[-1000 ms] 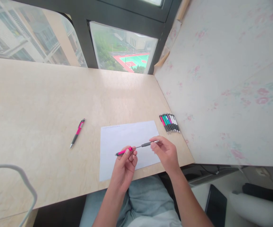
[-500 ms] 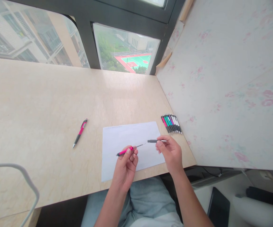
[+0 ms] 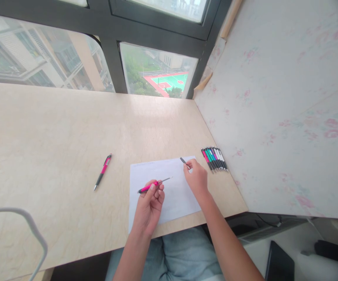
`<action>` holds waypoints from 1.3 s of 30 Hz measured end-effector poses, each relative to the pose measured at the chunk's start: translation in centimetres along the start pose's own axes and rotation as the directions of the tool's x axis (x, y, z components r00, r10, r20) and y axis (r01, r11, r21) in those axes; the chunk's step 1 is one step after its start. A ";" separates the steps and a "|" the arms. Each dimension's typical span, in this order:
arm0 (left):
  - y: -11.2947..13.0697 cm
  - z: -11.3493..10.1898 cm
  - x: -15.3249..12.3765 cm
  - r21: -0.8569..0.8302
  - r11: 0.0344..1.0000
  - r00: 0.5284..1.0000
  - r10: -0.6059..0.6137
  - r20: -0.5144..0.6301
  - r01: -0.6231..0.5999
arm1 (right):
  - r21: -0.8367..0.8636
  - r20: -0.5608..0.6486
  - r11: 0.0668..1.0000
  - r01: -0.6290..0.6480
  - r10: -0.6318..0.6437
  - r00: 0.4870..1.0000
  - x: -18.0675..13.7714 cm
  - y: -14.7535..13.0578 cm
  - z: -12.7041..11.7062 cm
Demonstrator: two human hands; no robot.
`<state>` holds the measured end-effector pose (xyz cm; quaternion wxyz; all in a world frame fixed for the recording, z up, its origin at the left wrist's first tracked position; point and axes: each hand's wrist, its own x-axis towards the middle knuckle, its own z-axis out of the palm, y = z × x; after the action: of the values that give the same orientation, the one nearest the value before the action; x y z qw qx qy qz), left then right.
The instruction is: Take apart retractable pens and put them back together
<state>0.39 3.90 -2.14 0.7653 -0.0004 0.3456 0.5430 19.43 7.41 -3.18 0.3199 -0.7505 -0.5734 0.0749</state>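
Note:
Between the thumb and fingers of my left hand (image 3: 151,207) is a pink pen barrel (image 3: 149,187), its thin refill (image 3: 167,179) sticking out bare to the right. My right hand (image 3: 196,177) pinches the dark grip section (image 3: 184,160) of the pen, apart from the barrel and above the upper right of a white paper sheet (image 3: 169,203). The fingers hide part of that grip section. A whole pink pen with a black grip (image 3: 103,171) lies on the desk to the left of the sheet.
A row of several pens (image 3: 214,159) in pink, green, purple and white lies by the floral wall (image 3: 274,117). The pale desk (image 3: 54,156) runs back to a dark window frame (image 3: 154,31). A grey cable (image 3: 34,228) curves at the lower left.
My right hand has moved left and slightly up with the grip section, which now tilts. My left hand still holds the barrel with its refill exposed. The view has shifted a little.

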 end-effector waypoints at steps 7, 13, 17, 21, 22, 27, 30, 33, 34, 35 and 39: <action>-0.1 -0.8 0.2 0.022 1.000 0.999 -0.017 0.027 0.017 | -0.244 0.001 0.970 0.010 -0.010 1.000 0.5 -0.4 2.0; -0.1 -0.8 0.3 0.044 0.999 0.999 -0.020 0.033 0.018 | -0.296 0.047 0.955 0.018 -0.004 0.999 0.6 0.0 1.6; -0.2 -0.6 0.3 0.047 0.999 1.000 -0.012 0.013 0.011 | -0.307 0.069 0.951 0.016 0.005 0.998 0.7 0.0 1.5; -0.3 -0.4 0.1 0.061 0.998 1.000 0.001 -0.002 -0.001 | -0.318 0.073 0.948 0.017 0.006 0.997 0.6 0.0 1.5; -0.3 -0.4 0.1 0.068 0.998 1.000 0.004 -0.002 -0.003 | -0.320 0.071 0.947 0.016 0.007 0.997 0.6 0.1 1.4; -0.3 -0.3 -0.1 0.101 0.995 1.000 0.009 0.012 -0.010 | -0.307 0.066 0.952 0.011 0.009 0.998 0.6 0.3 1.6; -0.3 -0.2 -0.1 0.112 0.994 1.000 0.012 0.011 -0.013 | -0.280 0.043 0.960 0.008 0.004 0.999 0.6 0.4 1.6; -0.3 0.0 -0.1 0.128 0.991 1.000 0.024 0.007 -0.025 | -0.182 -0.002 0.983 0.025 -0.026 1.000 0.4 0.3 0.8; -0.3 0.0 -0.1 0.137 0.990 1.000 0.029 0.006 -0.029 | -0.110 -0.010 0.993 0.038 -0.040 0.999 0.3 0.2 0.3; -0.2 0.0 -0.1 0.147 0.989 0.999 0.032 0.005 -0.032 | -0.017 -0.008 0.999 0.051 -0.051 0.999 0.1 0.0 -0.4; -0.2 0.1 -0.2 0.191 0.981 0.999 0.033 0.005 -0.033 | 0.439 0.181 0.899 -0.005 -0.083 0.980 -1.4 -1.2 -3.5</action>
<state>0.56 3.69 -2.06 0.7530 0.0793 0.3954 0.5200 19.66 4.91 -0.16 0.4237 -0.6368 -0.5857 0.2682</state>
